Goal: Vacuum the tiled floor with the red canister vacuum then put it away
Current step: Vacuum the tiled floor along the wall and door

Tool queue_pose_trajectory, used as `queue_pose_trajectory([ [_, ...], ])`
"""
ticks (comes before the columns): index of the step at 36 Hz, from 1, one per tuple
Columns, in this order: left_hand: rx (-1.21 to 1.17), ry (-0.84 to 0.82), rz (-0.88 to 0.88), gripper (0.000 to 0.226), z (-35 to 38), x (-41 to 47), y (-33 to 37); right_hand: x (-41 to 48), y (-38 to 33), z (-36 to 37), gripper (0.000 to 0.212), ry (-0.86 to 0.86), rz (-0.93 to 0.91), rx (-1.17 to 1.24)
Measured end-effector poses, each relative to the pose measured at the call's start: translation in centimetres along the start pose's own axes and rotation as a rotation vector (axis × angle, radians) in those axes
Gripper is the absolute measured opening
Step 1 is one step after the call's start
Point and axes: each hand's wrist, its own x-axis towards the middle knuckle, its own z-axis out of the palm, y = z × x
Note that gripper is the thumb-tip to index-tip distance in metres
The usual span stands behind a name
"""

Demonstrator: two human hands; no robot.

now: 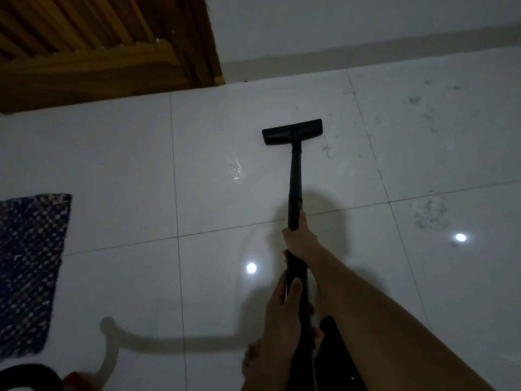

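Note:
A black vacuum wand (294, 179) runs from my hands up to a flat black floor head (292, 131) that lies on the glossy white tiled floor (225, 193). My right hand (300, 238) grips the wand partway down, fingers wrapped round it. Lower on the wand, my left hand (282, 309) holds the tube with the thumb laid along it. A pale hose (112, 354) curves off to the bottom left toward the red and black canister (36, 376), of which only a corner shows.
Dust and hair clumps (428, 215) lie on the tiles right of the floor head. A dark woven mat (31, 266) lies at the left edge. A wooden door (98, 43) and a pale wall with skirting (366, 52) bound the far side.

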Motion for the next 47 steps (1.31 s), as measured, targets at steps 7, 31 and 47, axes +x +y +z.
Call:
queue_pose_trajectory([
  [7,-0.036,0.036,-0.027,0.031,3.9,3.5,4.6,3.4,-4.3,-4.2,0.070,-0.020,-0.009,-0.003],
  [31,-0.078,0.005,-0.048,0.033,15.4,10.7,16.8,10.1,-13.6,-16.5,0.069,0.078,-0.103,-0.047],
  [47,-0.039,-0.055,-0.065,0.033,18.7,11.7,16.8,10.3,-12.7,-21.1,0.066,0.167,-0.098,0.004],
])
